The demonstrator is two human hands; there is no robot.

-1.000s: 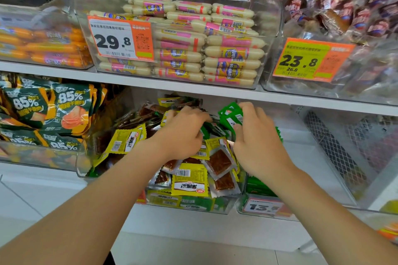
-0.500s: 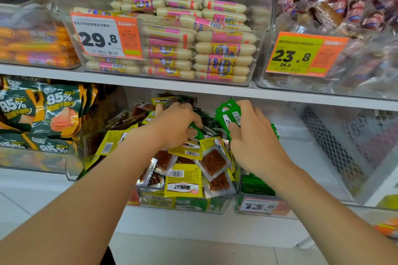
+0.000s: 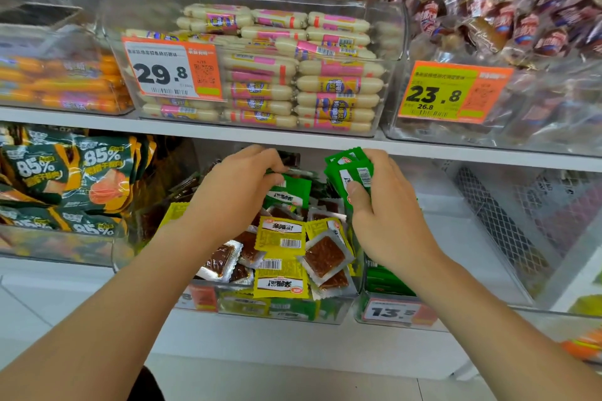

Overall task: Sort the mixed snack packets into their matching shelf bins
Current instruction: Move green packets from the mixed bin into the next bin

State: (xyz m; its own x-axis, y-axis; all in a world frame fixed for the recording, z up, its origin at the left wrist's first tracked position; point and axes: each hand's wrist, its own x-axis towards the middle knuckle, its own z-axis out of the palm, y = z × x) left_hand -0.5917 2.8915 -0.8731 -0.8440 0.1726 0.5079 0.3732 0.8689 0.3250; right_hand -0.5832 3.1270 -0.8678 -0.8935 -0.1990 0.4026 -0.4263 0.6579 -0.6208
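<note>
1. The right hand gripped a stack of green packets, thumb pressed across the front, just above the right edge of the mixed bin.
2. The left hand curled its fingers on one more green packet at the back of the mixed bin.
3. Sorting looked partway done. Some green packets lay in the neighbouring bin to the right of the mixed bin, while yellow packets and a few green ones lay jumbled inside it.
4. The shelf board directly above the mixed bin left little headroom, and dark green bags crowded its left.
</note>
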